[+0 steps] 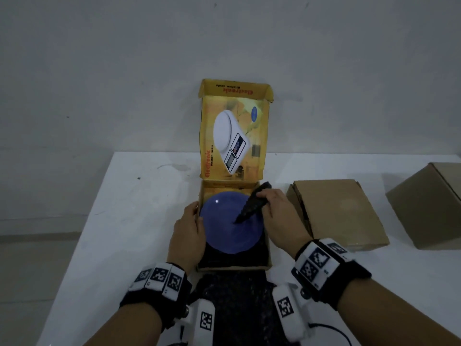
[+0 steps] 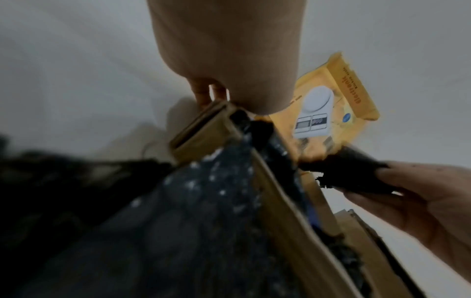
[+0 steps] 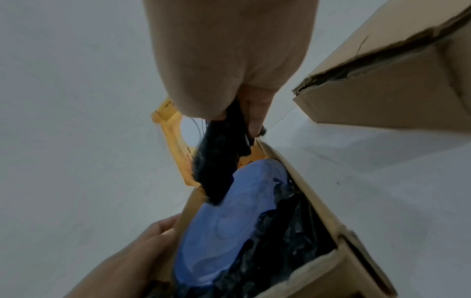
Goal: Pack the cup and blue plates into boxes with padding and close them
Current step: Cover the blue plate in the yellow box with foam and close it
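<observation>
Blue plate (image 1: 230,226) lies face-up on black padding (image 1: 237,259) inside the open yellow box (image 1: 267,250), as the right hand (image 1: 279,216) pinches a dark wad of padding (image 1: 250,204) just above the plate's right rim. The left hand (image 1: 187,228) lies with relaxed fingers against the box's left wall, touching the plate's near-left edge. Best practice would likely be to lay the wad flat across the plate, not bunch it at one side, so the upright lid (image 1: 234,128) can close.
</observation>
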Available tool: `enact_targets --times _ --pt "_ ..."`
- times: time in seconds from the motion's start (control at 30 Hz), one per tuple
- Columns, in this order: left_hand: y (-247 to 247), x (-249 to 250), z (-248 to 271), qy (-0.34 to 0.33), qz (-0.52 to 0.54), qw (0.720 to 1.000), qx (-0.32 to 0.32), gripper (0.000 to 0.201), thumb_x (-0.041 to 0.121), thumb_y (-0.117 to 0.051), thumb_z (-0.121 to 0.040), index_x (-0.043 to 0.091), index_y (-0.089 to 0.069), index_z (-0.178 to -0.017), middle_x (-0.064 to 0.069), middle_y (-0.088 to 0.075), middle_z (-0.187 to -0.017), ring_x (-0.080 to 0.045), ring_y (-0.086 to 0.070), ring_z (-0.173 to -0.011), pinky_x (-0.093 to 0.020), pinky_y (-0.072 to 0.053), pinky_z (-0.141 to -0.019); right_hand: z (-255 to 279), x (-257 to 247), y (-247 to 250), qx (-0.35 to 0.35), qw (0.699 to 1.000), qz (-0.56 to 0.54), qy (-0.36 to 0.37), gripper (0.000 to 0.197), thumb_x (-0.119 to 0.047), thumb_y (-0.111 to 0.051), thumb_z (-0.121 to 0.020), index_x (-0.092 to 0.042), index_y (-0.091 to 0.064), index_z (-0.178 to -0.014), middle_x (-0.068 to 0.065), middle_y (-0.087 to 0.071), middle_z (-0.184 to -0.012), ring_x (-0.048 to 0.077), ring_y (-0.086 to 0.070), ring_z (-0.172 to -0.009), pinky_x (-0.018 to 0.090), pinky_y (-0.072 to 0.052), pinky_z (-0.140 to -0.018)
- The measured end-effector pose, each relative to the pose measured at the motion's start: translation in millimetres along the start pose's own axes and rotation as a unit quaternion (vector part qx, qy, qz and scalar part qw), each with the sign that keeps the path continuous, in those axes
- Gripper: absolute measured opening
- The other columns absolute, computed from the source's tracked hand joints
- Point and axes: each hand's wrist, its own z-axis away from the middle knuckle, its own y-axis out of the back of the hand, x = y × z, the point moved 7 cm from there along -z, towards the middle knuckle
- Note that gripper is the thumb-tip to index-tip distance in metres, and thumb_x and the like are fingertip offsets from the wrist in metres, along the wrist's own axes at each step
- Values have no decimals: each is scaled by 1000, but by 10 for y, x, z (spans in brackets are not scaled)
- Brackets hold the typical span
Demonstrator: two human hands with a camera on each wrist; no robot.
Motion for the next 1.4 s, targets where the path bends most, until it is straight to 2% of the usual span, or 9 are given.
enact_targets --times 0.17,0.33,0.53,0.73,0.97,1.07,1.17,1.27,1.4 --pt "-14 -48 32 -14 16 999 27 52 43 -30 -92 23 -40 -139 -3 -60 -125 -24 -60 -108 -40 -49 -93 -285 23 -17 5 977 214 12 29 -18 -44 -96 -21 -62 -118 5 -65 -106 28 -50 -104 36 -47 -77" --pt "-17 -84 37 -24 3 999 30 57 52 -24 -91 28 -38 -140 1 -58 -129 -20 -57 -111 -45 -47 -96 -555 -46 -45 43 980 187 59 23 3 -57 -81 -7 -55 -102 12 -42 -95 25 -42 -55 31 -35 -48" --pt "-23 -92 33 -26 2 999 40 56 53 -24 -91 29 -38 -139 3 -57 -130 -19 -57 -110 -47 -47 -95 -551 -129 -340 -48 943 317 85 29 -1 -40 -92 -2 -48 -120 16 -37 -131 30 -45 -109 35 -43 -82" --pt "-18 -76 50 -19 11 999 39 59 52 -25 -89 26 -38 -140 1 -57 -130 -18 -56 -112 -46 -47 -96 -442 -133 -614 -126 853 498 91 31 -23 -29 -97 -8 -52 -112 12 -54 -114 29 -44 -104 41 -27 -100" --pt "-33 -119 54 -5 19 999 51 58 53 -25 -90 27 -37 -140 2 -56 -130 -20 -55 -113 -48 -47 -95 -457 -112 -591 -116 848 508 97 43 -32 -35 -97 -6 -42 -131 14 -43 -126 33 -39 -117 48 -14 -112" --pt "-38 -123 49 -7 16 998 58 55 49 -26 -91 28 -38 -139 2 -57 -127 -20 -56 -110 -48 -48 -93 -457 -83 -630 -135 876 451 107 44 -30 -34 -97 -7 -38 -134 12 -50 -121 31 -48 -111 49 -2 -115" --pt "-29 -118 46 -12 15 998 60 53 47 -26 -90 28 -39 -139 1 -59 -126 -20 -57 -108 -48 -48 -93 -563 -115 -597 -149 901 387 127 39 -29 -36 -96 -11 -39 -130 12 -50 -124 28 -52 -108 43 -12 -116" --pt "-29 -127 42 -9 17 998 57 52 46 -27 -91 28 -39 -138 1 -58 -126 -20 -57 -110 -47 -48 -94 -660 -113 -479 -135 887 423 124 39 -35 -34 -99 -11 -47 -126 13 -41 -135 29 -45 -119 43 -18 -112" --pt "-25 -91 36 -11 16 998 64 46 35 -30 -93 25 -41 -136 -1 -62 -120 -17 -59 -102 -39 -50 -90 -579 -20 -558 -205 866 445 99 51 -48 -30 -97 -11 -48 -127 9 -51 -129 26 -43 -124 50 0 -117"
